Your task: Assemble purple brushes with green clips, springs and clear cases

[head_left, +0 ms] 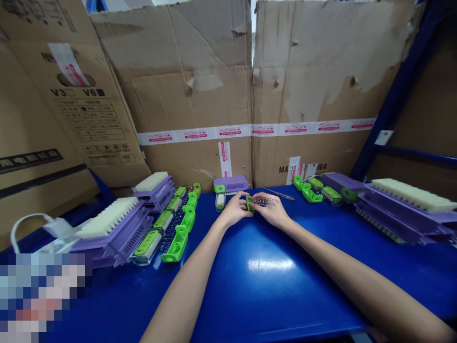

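Both of my hands meet over the middle of the blue table. My left hand (234, 210) pinches a small green plastic part (249, 204) upright between thumb and fingers. Close against it on the right, my right hand (274, 214) grips a metal coil spring (266, 201) lying sideways across its fingers. The spring's left end is at the green part; whether it is seated there I cannot tell. Just behind my left hand are a purple plastic housing (231, 183) with bristles under it and a small clear-and-white piece (220, 201).
Left on the blue table (271, 295) stand stacked purple housings with cream bristle blocks (110, 216), a row of green-topped blocks (163, 220), loose springs (173, 233) and bright green brackets (177, 244). At right are more purple housings (403, 214), green brackets (311, 193) and a screwdriver (280, 194). Cardboard (193, 95) walls the back.
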